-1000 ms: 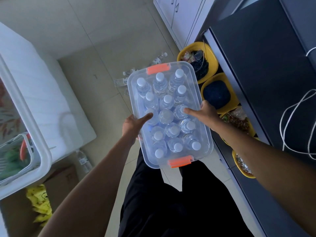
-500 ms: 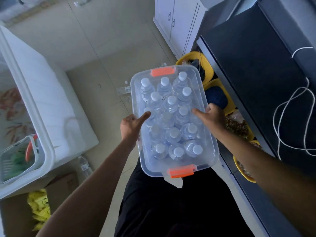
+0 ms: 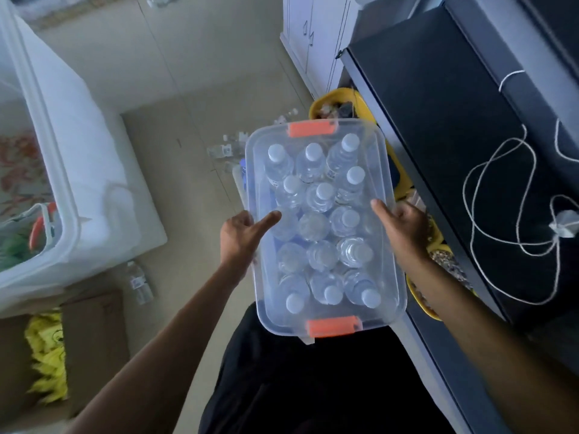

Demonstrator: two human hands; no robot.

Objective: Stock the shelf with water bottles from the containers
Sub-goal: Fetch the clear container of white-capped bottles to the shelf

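A clear plastic container (image 3: 393,277) with orange latches at its near and far ends is held in the air in front of me. It is packed with several upright water bottles (image 3: 319,195) with white caps. My left hand (image 3: 239,238) grips its left rim, thumb over the edge. My right hand (image 3: 402,227) grips the right rim the same way. The dark shelf unit (image 3: 438,126) runs along the right, its top bare apart from a white cord (image 3: 501,214).
Yellow bowls (image 3: 316,106) of goods sit low on the shelf's left side, partly under the container. A white chest freezer (image 3: 72,170) stands at the left. Loose bottles (image 3: 139,281) lie on the tiled floor, with a cardboard box (image 3: 94,339) nearby. White cabinets (image 3: 310,36) are ahead.
The container has risen and come closer to me, still in both hands. My view has tilted up, showing more of the floor and cabinets ahead.
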